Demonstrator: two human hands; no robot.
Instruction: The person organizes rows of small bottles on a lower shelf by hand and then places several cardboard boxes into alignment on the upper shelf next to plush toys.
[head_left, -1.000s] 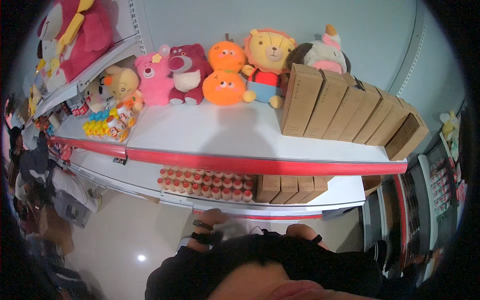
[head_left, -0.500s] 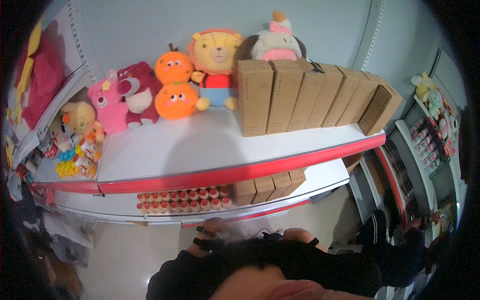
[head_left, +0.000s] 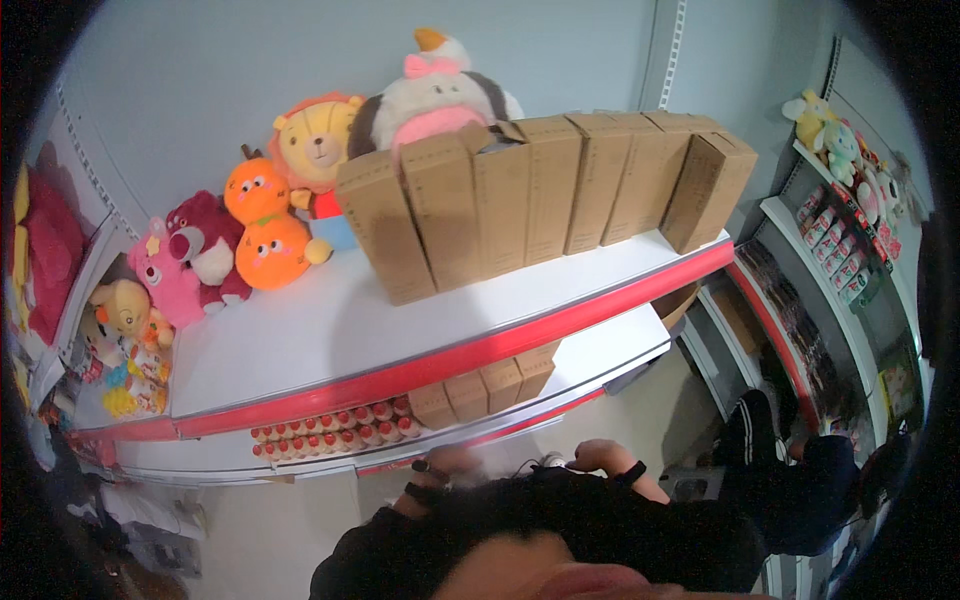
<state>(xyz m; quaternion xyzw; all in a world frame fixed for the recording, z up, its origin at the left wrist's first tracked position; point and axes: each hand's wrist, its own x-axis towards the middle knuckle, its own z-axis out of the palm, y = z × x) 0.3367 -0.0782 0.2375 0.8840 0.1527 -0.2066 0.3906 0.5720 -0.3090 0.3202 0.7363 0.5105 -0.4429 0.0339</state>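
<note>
My left hand (head_left: pixel 455 460) is low in front of my body, below the lower shelf, and smeared by motion, so its fingers cannot be made out. A dark band circles that wrist. To its right, my right hand (head_left: pixel 603 457) is bent, its fingers curled inward beside a small whitish thing (head_left: pixel 552 460). Whether the fingers hold anything is hidden. A black band (head_left: pixel 632 473) sits on the right wrist. Closest above the hands are several small brown cartons (head_left: pixel 467 397) and rows of red-capped bottles (head_left: pixel 340 430) on the lower shelf.
Tall brown cardboard boxes (head_left: pixel 500 200) stand in a row on the red-edged upper shelf (head_left: pixel 260 350), beside plush toys (head_left: pixel 270 250). At the right, a crouching person (head_left: pixel 790 490) is near more stocked shelves (head_left: pixel 840 330). Another rack holds toys (head_left: pixel 130 310) at the left.
My view has turned and shifted right, so the shelf and boxes appear further left and tilted. My right hand has risen slightly and shows more plainly. The shelf goods have not moved.
</note>
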